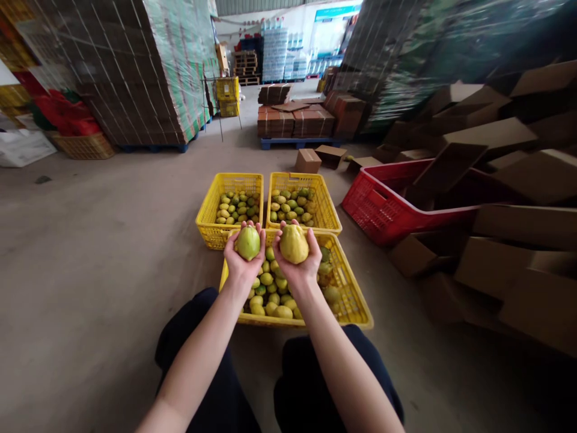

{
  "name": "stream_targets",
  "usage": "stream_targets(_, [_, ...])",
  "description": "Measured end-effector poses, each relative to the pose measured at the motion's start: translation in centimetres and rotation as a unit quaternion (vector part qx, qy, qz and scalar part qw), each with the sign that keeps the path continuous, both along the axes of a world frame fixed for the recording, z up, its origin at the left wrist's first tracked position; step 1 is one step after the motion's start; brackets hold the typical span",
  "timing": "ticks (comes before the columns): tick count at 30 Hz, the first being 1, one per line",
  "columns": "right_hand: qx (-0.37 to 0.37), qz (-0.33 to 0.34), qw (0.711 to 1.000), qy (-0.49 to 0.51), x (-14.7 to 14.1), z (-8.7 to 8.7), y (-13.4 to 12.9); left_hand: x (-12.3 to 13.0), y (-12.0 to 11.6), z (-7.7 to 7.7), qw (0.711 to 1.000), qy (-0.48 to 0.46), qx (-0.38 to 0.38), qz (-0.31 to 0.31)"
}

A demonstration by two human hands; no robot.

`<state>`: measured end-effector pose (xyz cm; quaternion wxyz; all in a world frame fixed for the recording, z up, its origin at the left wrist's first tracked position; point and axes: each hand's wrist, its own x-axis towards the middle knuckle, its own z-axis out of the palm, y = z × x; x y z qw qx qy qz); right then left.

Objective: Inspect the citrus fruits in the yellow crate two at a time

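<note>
My left hand point(243, 255) is palm up, with its fingers curled round a green lemon point(248, 243) that has a small pointed tip. Level with it, my right hand point(300, 258) cups a yellow, bumpy, pear-shaped lemon point(294, 244). Both fruits are held above the near yellow crate point(360, 307), which contains many green and yellow lemons point(267, 279). My hands and forearms cover part of that crate. Behind it stand two more yellow crates, the left one point(207, 207) and the right one point(331, 207), each with similar fruit inside.
To the right, a red crate point(376, 207) holds cardboard, beside a heap of open cardboard boxes point(505, 258). Farther off, bundled flat cartons point(295, 120) rest on a blue pallet point(288, 144). Tall wrapped stacks point(157, 72) flank the aisle. My knees point(198, 328) are close to the near crate.
</note>
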<state>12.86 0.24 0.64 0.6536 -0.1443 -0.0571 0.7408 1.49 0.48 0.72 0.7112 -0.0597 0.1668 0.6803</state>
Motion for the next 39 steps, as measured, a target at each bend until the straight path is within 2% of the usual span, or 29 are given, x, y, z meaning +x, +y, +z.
stream_targets(8, [-0.027,-0.033,0.998,0.054,-2.9,-0.9,1.5,0.2,0.8,-0.1,1.000,-0.017,0.001,0.017])
stream_targets(14, [-0.002,-0.015,0.998,0.062,-2.7,-1.5,1.4,-0.1,0.7,-0.2,0.999,-0.032,0.013,-0.001])
stream_targets(19, [0.000,-0.020,0.998,0.058,-2.7,-1.3,1.2,-0.1,0.5,0.0,1.000,-0.008,0.007,0.004])
stream_targets(30, [-0.059,-0.019,0.996,0.068,-2.0,-1.5,1.3,0.1,0.6,-0.8,1.000,0.012,-0.020,-0.015])
stream_targets(33, [-0.070,-0.026,0.996,0.053,-0.6,-1.4,1.1,-0.5,0.2,-1.7,0.995,0.066,-0.019,-0.078])
stream_targets(35, [-0.077,-0.040,0.996,0.037,0.8,-1.3,0.9,-1.1,-0.6,-3.1,0.978,0.131,-0.036,-0.160])
stream_targets(37, [-0.095,-0.056,0.994,0.027,2.5,-1.1,0.7,-1.7,-2.2,-5.2,0.938,0.211,-0.079,-0.265])
stream_targets(38, [-0.105,-0.062,0.992,0.026,3.4,-1.1,0.5,-2.0,-3.4,-6.4,0.904,0.255,-0.097,-0.328])
stream_targets(39, [-0.112,-0.065,0.991,0.027,4.3,-1.0,0.3,-2.3,-4.8,-7.9,0.885,0.275,-0.113,-0.359])
